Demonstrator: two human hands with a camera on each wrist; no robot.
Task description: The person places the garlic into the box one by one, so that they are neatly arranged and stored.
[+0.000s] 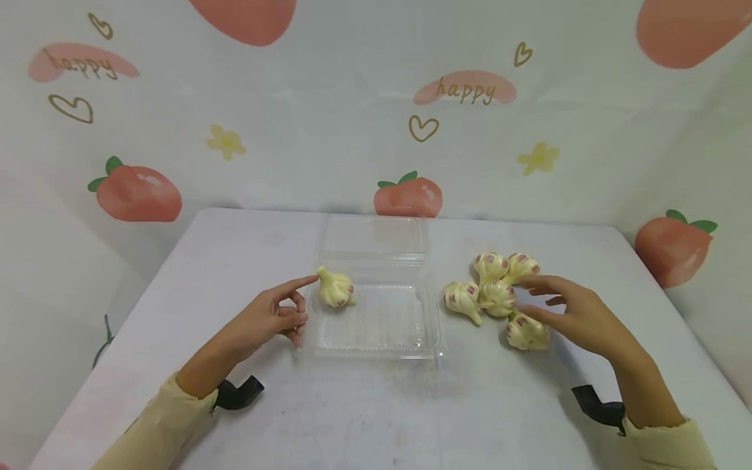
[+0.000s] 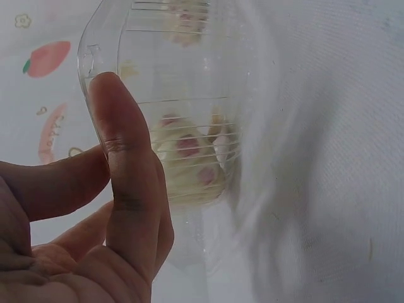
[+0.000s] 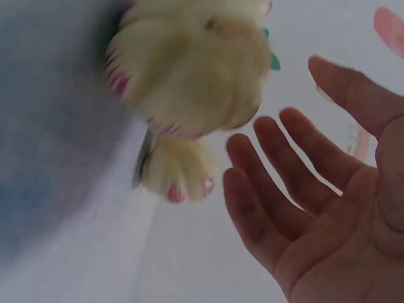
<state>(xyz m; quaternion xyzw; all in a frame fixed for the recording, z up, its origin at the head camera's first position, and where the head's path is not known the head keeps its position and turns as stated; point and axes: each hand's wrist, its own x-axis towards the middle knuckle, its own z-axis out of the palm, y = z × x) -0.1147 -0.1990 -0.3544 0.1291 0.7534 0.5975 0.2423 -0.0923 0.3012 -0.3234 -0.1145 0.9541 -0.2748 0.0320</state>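
In the head view, a clear plastic clamshell box (image 1: pixel 376 353) stands with its lid (image 1: pixel 373 236) laid back. One garlic bulb (image 1: pixel 336 290) lies at its left side, stem up-left. My left hand (image 1: pixel 267 320) holds the box's left rim, index finger stretched over it toward the stem; the left wrist view shows fingers (image 2: pixel 129 170) against the rim, with garlic (image 2: pixel 189 158) behind the clear wall. My right hand (image 1: pixel 578 316), fingers spread and holding nothing, reaches beside several garlic bulbs (image 1: pixel 497 298) right of the box. A near bulb (image 3: pixel 192 69) appears large in the right wrist view, just off the fingertips.
A white table (image 1: pixel 376 411) carries everything, with a printed peach-pattern backdrop (image 1: pixel 329 98) rising behind it. Black straps or mounts (image 1: pixel 239 394) show at both wrists. A thin dark green strand (image 1: pixel 106 343) shows at the table's left edge.
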